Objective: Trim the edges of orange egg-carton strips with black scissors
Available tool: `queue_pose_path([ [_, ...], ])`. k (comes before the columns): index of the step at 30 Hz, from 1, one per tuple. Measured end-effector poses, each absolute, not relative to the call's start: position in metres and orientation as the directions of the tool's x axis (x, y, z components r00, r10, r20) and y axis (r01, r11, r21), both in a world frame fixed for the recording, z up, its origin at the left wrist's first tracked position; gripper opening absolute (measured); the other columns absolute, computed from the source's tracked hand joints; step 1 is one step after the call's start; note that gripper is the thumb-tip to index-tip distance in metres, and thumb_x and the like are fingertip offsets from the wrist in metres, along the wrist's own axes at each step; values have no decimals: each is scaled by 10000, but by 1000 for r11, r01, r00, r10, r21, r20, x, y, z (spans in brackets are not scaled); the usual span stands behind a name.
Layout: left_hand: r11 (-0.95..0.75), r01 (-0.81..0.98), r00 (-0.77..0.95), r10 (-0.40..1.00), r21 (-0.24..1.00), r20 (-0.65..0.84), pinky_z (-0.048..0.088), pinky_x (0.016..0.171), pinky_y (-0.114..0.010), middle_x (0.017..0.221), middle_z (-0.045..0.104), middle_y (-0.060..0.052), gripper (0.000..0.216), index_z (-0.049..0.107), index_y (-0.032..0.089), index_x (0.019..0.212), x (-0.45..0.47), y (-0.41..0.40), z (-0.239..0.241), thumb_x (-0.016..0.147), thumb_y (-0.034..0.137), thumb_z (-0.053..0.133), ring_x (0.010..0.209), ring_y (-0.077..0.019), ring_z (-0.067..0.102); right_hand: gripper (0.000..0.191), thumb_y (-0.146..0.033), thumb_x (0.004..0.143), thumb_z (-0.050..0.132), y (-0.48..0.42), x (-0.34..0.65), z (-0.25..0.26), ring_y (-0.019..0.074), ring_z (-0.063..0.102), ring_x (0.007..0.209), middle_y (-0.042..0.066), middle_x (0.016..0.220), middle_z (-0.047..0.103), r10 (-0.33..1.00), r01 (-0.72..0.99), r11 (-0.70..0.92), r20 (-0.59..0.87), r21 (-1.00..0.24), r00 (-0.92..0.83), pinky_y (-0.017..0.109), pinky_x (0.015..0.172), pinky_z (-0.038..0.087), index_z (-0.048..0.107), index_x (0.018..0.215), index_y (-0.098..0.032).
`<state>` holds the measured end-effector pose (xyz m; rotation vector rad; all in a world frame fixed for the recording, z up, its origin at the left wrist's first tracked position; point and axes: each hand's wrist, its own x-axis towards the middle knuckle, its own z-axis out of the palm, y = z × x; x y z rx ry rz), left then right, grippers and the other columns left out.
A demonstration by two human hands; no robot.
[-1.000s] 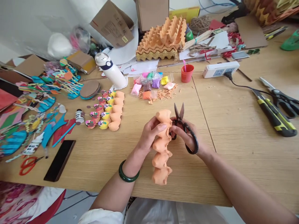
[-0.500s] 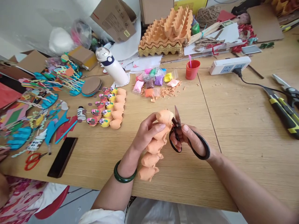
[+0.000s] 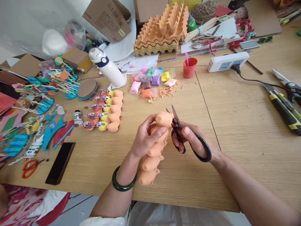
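Observation:
My left hand (image 3: 148,133) grips the upper part of an orange egg carton strip (image 3: 150,163), a row of several joined cups with ragged edges. The thumb lies across the strip's near face. In my right hand (image 3: 191,138) are black-handled scissors (image 3: 202,144), with my thumb through one loop and fingers through the other. Their blades are parted and stand at the right edge of the top cup; whether they touch it is hard to tell. Left of my hands are rows of decorated cups (image 3: 101,126) beside plain orange ones (image 3: 114,118).
Clay packets (image 3: 156,80) lie on orange scraps beyond my hands, near a red cup (image 3: 190,69). A power strip (image 3: 227,61) and a utility knife (image 3: 284,110) are at right. A phone (image 3: 60,163) and red scissors (image 3: 30,169) lie left. Egg trays (image 3: 162,28) stand behind.
The scissors' blades have shifted slightly left and up against the top cup, and both blade tips now show. The left hand keeps its hold. The view has turned slightly.

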<state>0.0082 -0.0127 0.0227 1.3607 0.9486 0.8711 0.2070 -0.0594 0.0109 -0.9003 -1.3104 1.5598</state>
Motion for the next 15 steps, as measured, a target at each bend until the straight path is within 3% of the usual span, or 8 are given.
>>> queue_pose_path([
  [4, 25, 59, 378, 925, 998, -46, 540, 756, -240, 1021, 757, -38, 415, 652, 186, 1144, 9, -14, 23, 848, 429, 810, 893, -170, 692, 606, -767, 962, 472, -58, 208, 11, 105, 506, 547, -2, 673, 525, 942, -146, -11, 39, -989, -332, 261, 527, 455, 518, 807, -183],
  [15, 10, 69, 374, 927, 998, -35, 538, 716, -226, 976, 755, -28, 423, 649, 181, 1131, 11, -15, 23, 844, 445, 812, 853, -150, 682, 615, -765, 957, 481, -60, 207, 16, 89, 457, 492, -24, 606, 470, 953, -129, -54, -12, -990, -302, 248, 465, 421, 490, 731, -194],
])
